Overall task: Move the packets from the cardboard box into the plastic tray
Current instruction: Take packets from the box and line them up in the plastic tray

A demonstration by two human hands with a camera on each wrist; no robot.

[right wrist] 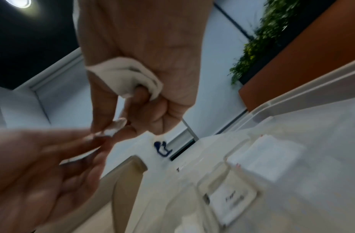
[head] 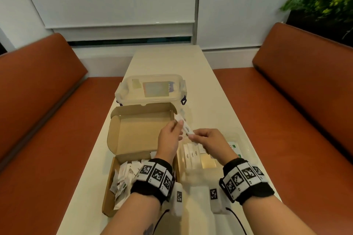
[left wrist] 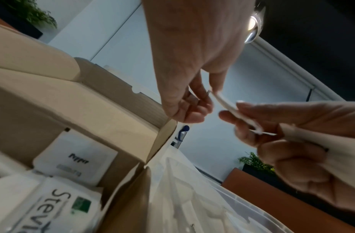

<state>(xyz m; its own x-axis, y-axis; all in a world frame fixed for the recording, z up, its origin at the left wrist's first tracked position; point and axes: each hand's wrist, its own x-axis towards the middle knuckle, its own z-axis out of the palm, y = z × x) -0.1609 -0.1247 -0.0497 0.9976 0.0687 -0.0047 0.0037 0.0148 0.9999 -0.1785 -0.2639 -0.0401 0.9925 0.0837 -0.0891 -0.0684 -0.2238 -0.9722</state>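
A white stick packet (head: 186, 129) is held in the air between both hands, above the seam of box and tray. My left hand (head: 178, 123) pinches its far end (left wrist: 214, 95). My right hand (head: 193, 136) pinches the near end (right wrist: 115, 128) and keeps more white packets (right wrist: 130, 74) folded in its palm. The open cardboard box (head: 107, 196) lies at the left, with several loose packets (head: 124, 179) in its near half, among them Pepper (left wrist: 79, 157) and Stevia (left wrist: 53, 205). The clear plastic tray (head: 246, 145) sits to the right and holds stick packets (head: 191, 155) in compartments.
A lidded clear plastic container (head: 152, 89) stands just behind the box's raised lid (head: 141, 118). The narrow cream table (head: 166, 59) runs away between two orange benches (head: 47, 120). A plant (head: 324, 0) stands at the far right.
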